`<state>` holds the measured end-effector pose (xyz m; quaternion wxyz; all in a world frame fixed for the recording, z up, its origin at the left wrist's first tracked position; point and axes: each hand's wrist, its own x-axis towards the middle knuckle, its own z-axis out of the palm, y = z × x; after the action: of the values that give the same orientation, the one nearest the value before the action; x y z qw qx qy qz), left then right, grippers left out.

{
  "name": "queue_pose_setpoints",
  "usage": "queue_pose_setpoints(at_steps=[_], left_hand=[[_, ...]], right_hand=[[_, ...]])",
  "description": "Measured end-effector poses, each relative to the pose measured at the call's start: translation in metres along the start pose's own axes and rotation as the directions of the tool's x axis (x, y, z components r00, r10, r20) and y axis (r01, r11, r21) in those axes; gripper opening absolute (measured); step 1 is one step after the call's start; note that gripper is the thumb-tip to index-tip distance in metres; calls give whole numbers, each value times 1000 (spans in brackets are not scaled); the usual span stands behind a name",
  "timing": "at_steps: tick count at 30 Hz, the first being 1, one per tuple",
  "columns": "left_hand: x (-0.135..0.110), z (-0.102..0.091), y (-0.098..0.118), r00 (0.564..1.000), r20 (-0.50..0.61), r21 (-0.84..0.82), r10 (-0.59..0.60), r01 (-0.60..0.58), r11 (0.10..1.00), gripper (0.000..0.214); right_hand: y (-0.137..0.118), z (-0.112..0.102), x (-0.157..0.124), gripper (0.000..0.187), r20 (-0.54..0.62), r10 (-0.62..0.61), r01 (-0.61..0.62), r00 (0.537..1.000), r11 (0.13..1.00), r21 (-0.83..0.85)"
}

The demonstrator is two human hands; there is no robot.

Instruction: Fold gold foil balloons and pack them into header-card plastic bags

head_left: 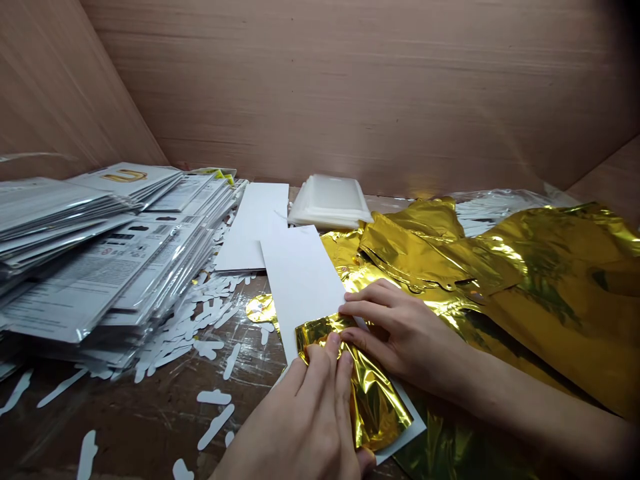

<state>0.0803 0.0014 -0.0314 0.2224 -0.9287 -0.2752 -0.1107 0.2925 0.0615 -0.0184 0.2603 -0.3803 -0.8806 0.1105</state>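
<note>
A folded gold foil balloon [377, 407] lies on a long white card [303, 273] in front of me. My left hand [313, 417] presses on the foil from the near left, fingers bunched and closed on its folded edge; part of its thumb shows below. From the right, my right hand [400, 327] pinches the far end of the same foil, its thumb on the gold and its fingers bent over the card's edge. The fingertips of both hands nearly meet. A corner of the white card sticks out beneath the foil at the near right.
Packed flat packages [95, 267] are piled at left. Small white paper strips [215, 427] lie scattered on the dark table. More white cards [257, 207] and a stack of clear bags [330, 200] stand behind. Flat gold foil balloons [560, 300] cover the right side. Wooden panels [350, 87] enclose the table.
</note>
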Motion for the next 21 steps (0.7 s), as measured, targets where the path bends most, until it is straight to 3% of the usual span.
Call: queue_pose_setpoints(at_steps=[4,7,10,14,18,21], left_hand=[[-1,5,3,997,-46,-27,-61,60,998,68],[-4,10,5,995,21,-94,-100,102,990,71],[-5,10,6,994,85,-119,-66,76,990,72],[-2,6,6,998,61,-56,-35,38,998,70],[1,6,7,998,50,-31,-36,38,999,72],[0,6,7,999,30,-20,-23,23,1000,71]], right_hand=[[0,1,0,19,-6,-5,5,1000,1000,-18],[1,3,-1,24,-15,1,-2,1000,998,-57],[3,4,-1,30,-3,24,-24,1000,995,-99],[3,4,0,38,29,44,-41,999,995,-90],[2,4,-2,51,7,105,-106,994,993,46],[4,3,0,55,-52,239,-211,970,926,313]])
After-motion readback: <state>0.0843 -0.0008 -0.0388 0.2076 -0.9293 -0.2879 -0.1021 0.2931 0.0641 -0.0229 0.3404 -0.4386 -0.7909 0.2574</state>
